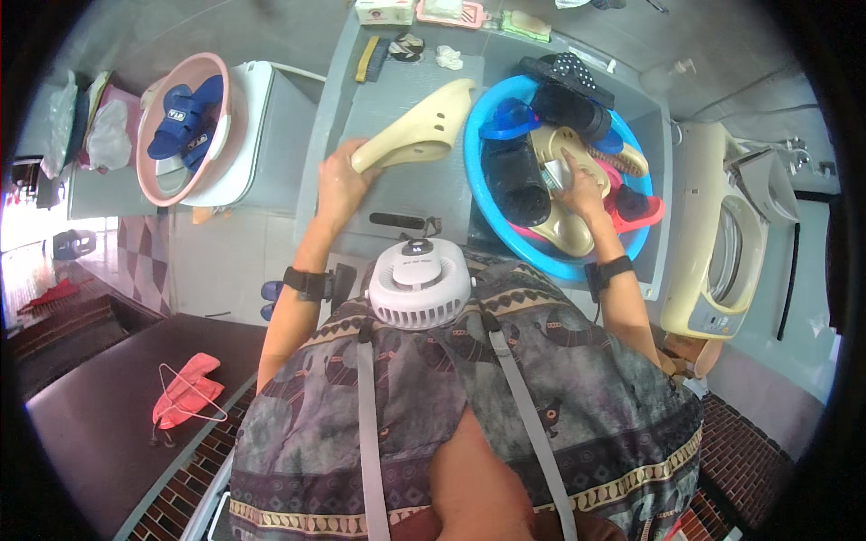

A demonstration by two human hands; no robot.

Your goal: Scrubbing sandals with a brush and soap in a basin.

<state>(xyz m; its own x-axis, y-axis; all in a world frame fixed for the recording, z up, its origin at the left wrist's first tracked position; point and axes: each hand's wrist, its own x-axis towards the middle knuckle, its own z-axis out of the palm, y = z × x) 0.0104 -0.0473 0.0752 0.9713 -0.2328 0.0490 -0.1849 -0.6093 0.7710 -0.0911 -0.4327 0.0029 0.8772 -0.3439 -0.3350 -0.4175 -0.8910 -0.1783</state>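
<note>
My left hand (344, 185) is closed round one end of a beige slipper (422, 123) and holds it up, tilted, over the grey sink board. At the right, my right hand (582, 189) reaches into a round blue basin (487, 212) full of footwear. Its fingers are closed on a small white item (556, 174), perhaps a brush, partly hidden by the hand. Under that hand lies a beige slipper (568, 230). Black slippers (516, 185), a red slipper (637, 206) and a blue one (511, 121) crowd round it.
A wood-backed brush (368, 59), a small patterned item (407, 48) and a white cloth (449, 58) lie along the sink's far edge. A pink basin (147, 135) with blue slippers (185, 117) stands left. A washing machine (690, 234) stands right.
</note>
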